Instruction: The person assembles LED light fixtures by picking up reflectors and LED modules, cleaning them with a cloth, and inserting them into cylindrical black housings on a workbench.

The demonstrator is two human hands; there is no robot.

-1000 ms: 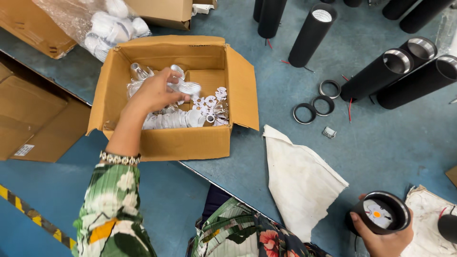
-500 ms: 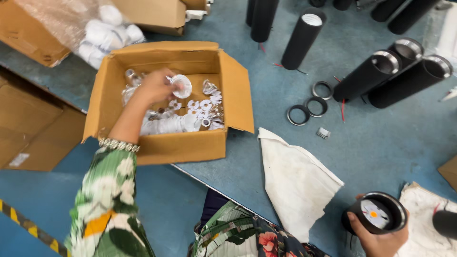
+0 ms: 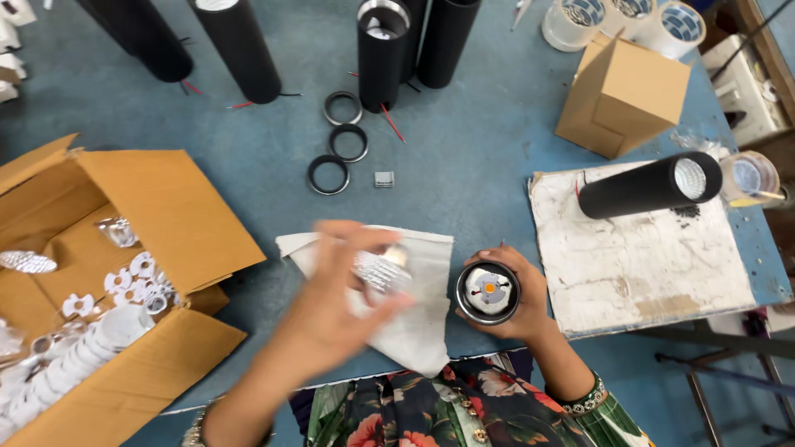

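My left hand point(image 3: 331, 306) is blurred with motion above a white cloth point(image 3: 414, 306) and grips a shiny silver faceted reflector cup point(image 3: 379, 269). My right hand point(image 3: 517, 302) holds a black cylindrical lamp housing point(image 3: 488, 292) upright at the table's near edge; its open top shows a white disc with a small orange chip. The two hands are a short way apart, the reflector to the left of the housing's mouth.
An open cardboard box point(image 3: 157, 207) of white and silver parts sits at the left. Three black rings point(image 3: 339, 149) lie mid-table, black tubes point(image 3: 240, 45) stand behind. At the right are a stained white board point(image 3: 646, 265) bearing a lying tube point(image 3: 646, 184), a small carton point(image 3: 625, 95) and tape rolls point(image 3: 617, 21).
My left hand has come out of the cardboard box with a reflector cup and moved right toward the housing. The view has swung right, so the box now lies at the left.
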